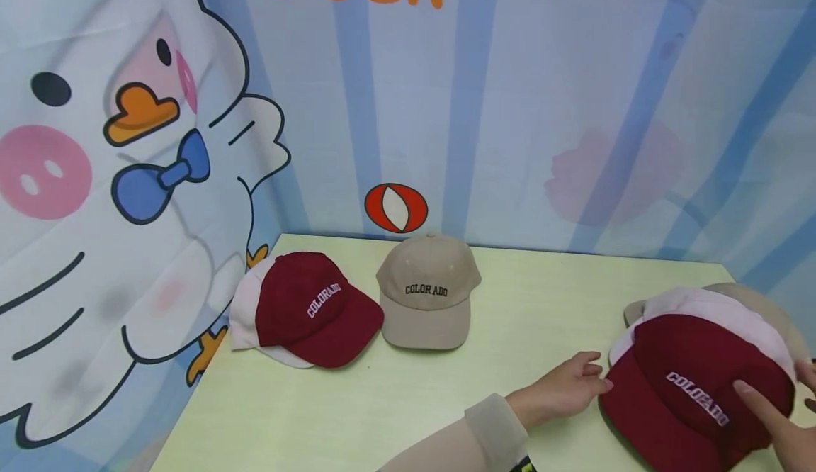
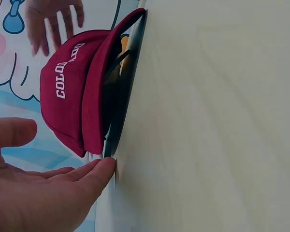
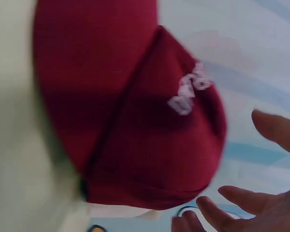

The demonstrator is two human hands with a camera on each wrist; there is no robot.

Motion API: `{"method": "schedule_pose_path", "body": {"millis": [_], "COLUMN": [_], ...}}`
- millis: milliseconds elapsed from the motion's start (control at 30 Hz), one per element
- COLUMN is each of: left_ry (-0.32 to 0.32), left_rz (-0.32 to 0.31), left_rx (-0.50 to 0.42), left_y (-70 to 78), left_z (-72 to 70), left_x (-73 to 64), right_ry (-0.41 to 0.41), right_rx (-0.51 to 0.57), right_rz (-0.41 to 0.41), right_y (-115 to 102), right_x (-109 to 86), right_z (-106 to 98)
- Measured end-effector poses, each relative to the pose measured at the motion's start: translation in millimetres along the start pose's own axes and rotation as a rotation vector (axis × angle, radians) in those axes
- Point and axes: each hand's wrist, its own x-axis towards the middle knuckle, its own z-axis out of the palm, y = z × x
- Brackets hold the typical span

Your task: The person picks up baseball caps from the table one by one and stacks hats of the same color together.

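A dark red cap (image 1: 707, 380) lettered COLORADO lies at the right of the table, its brim toward the near left. Behind it show a white cap (image 1: 733, 309) and a beige cap (image 1: 780, 312), both partly covered. My left hand (image 1: 564, 390) is beside the red cap's brim, thumb and fingers apart; in the left wrist view the fingertips (image 2: 108, 164) reach its lower edge. Beside the crown, my right hand (image 1: 780, 422) has its fingers spread, partly cut off by the frame edge. In the right wrist view, that hand (image 3: 266, 193) grips nothing.
On the left of the pale table (image 1: 287, 408), another dark red COLORADO cap (image 1: 312, 309) overlaps a white cap (image 1: 245, 309). A beige COLORADO cap (image 1: 427, 288) sits right of them. A cartoon-printed backdrop (image 1: 408, 103) rises behind the table.
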Motion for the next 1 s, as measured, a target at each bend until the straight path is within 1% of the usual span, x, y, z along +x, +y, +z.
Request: {"method": "schedule_pose_path", "body": {"millis": [67, 167, 200, 267, 333, 400, 433, 467, 500, 533, 633, 667, 700, 800, 900, 1000], "left_ry": [-0.006, -0.021, -0.025, -0.034, -0.042, -0.049, -0.051, -0.052, -0.055, -0.056, -0.056, -0.056, -0.056, -0.056, -0.049, -0.036], "left_rz": [0.004, 0.014, 0.017, 0.021, 0.024, 0.021, 0.017, 0.012, 0.007, 0.002, -0.005, -0.006, -0.008, -0.009, -0.01, -0.001], "left_rx": [-0.011, -0.033, -0.039, -0.061, -0.102, -0.145, -0.169, -0.187, -0.204, -0.214, -0.233, -0.236, -0.239, -0.24, -0.23, -0.191], "left_y": [-0.4, -0.1, 0.0, 0.6, 0.9, 1.3, 1.4, 1.2, 1.2, 1.3, 2.0, 2.5, 3.3, 6.7, 11.4, 16.8], "left_z": [2.4, 4.7, 4.8, 5.2, 5.4, 6.0, 6.4, 6.7, 6.9, 6.7, 6.1, 5.7, 5.2, 2.8, 0.4, -2.1], "left_x": [0.2, -1.0, -1.5, -2.2, -2.3, -1.6, -1.2, -0.7, -0.4, -0.3, -0.6, -1.0, -1.6, -4.5, -8.6, -14.0], "right_ry": [-0.017, -0.062, -0.075, -0.08, -0.066, -0.04, -0.028, -0.011, -0.002, 0.016, 0.032, 0.04, 0.042, 0.06, 0.085, 0.099], "right_rx": [-0.022, -0.018, -0.016, -0.019, -0.024, -0.027, -0.015, -0.016, -0.006, -0.015, 0.02, 0.017, 0.03, 0.054, 0.066, 0.06], "right_rz": [0.01, 0.029, 0.047, 0.031, 0.018, 0.012, -0.002, 0.005, -0.004, -0.002, -0.007, 0.004, -0.003, 0.006, -0.011, -0.045], "right_y": [21.8, 51.5, 57.9, 66.5, 66.2, 56.1, 48.0, 38.8, 28.5, 18.5, -11.7, -19.6, -26.7, -40.8, -45.3, -50.1], "right_x": [16.7, 40.7, 46.9, 54.5, 54.2, 46.3, 38.7, 31.1, 21.3, 12.7, -13.9, -20.1, -26.2, -36.9, -41.0, -43.7], "right_z": [8.9, 22.2, 25.4, 29.1, 29.7, 26.4, 23.6, 21.1, 17.8, 15.6, 6.8, 5.1, 3.0, -0.4, -2.1, -3.9]}}
